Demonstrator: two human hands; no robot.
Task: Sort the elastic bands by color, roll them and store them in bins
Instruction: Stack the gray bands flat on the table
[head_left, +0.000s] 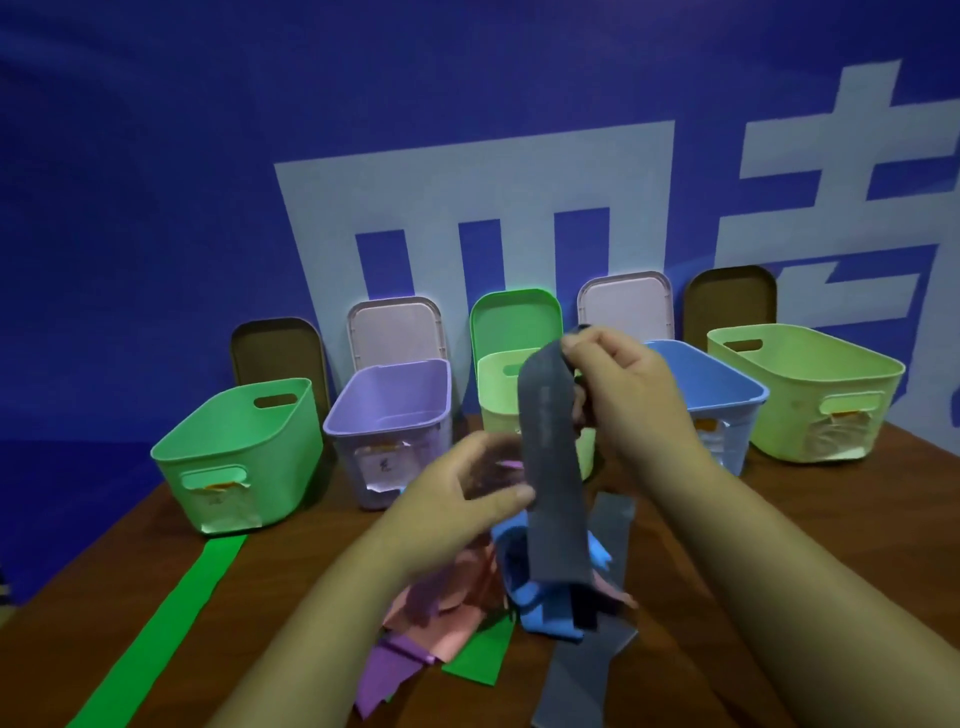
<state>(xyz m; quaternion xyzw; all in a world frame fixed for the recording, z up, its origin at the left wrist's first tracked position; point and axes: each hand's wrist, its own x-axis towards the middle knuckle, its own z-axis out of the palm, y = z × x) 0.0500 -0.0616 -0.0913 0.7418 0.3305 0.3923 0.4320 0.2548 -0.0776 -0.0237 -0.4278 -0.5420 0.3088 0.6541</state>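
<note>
Dangling from right grip (628, 395): grey band (553, 467); bin labels (382, 467) illegible.

Wooden table (291, 561) carries five bins (234, 452), piled bands (452, 618), one green band (171, 613).

The dark grey band (550, 467) is hanging up high and showing a faint line of pale marks. Below it, a blue band (545, 618), a pink band (457, 597), a purple band (384, 670), a small green band (483, 654) and a flat grey band (582, 675) are mixing their colours. A long green band (171, 623) is shining bright on the brown table (130, 551). The bins are showing green (244, 457), light purple (389, 415), pale yellow-green (498, 384), blue (717, 384) and pale yellow-green again (810, 384). The lids behind are showing brown (278, 353), pink (395, 330), green (514, 322), pink (623, 306) and brown (730, 301). The wall (156, 208) is glowing deep blue with big whitish shapes.
</note>
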